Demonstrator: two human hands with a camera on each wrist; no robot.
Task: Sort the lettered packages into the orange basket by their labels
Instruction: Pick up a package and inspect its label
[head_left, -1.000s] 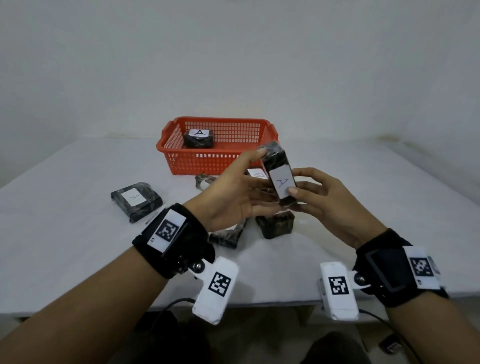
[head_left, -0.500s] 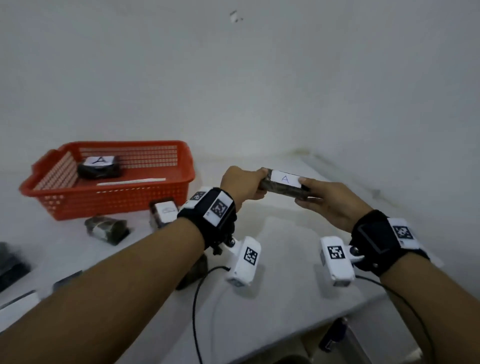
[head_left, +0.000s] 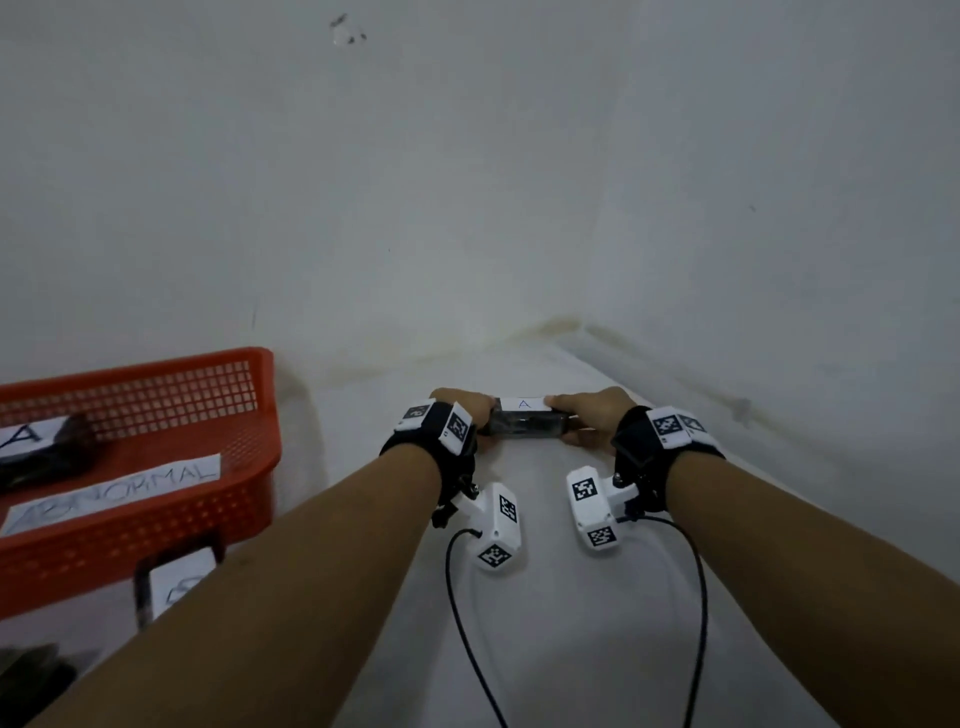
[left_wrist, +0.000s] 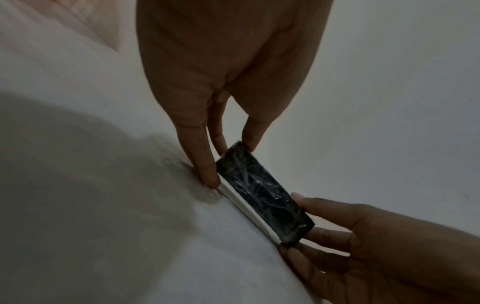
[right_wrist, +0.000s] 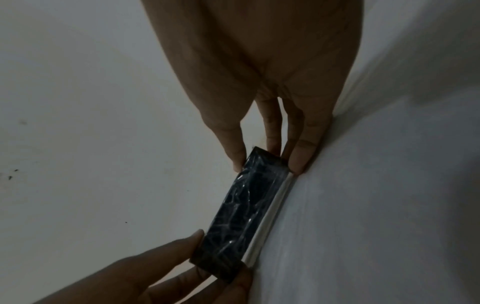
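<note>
Two hands share one load as we sort: at far left the orange basket (head_left: 260, 415) sits well apart, an "A" parcel (head_left: 47, 441) already inside above a strip (head_left: 114, 491) that appears to read "NORMAL". Our left hand (head_left: 465, 408) pinches the near end of the black-wrapped package (head_left: 524, 423), its white "A" label (head_left: 523, 404) facing up; our right hand (head_left: 592, 410) pinches the other. Its long axis runs hand to hand, low over the bench (head_left: 545, 649). We judge the left hand, nearer the basket, best placed to carry it across.
</note>
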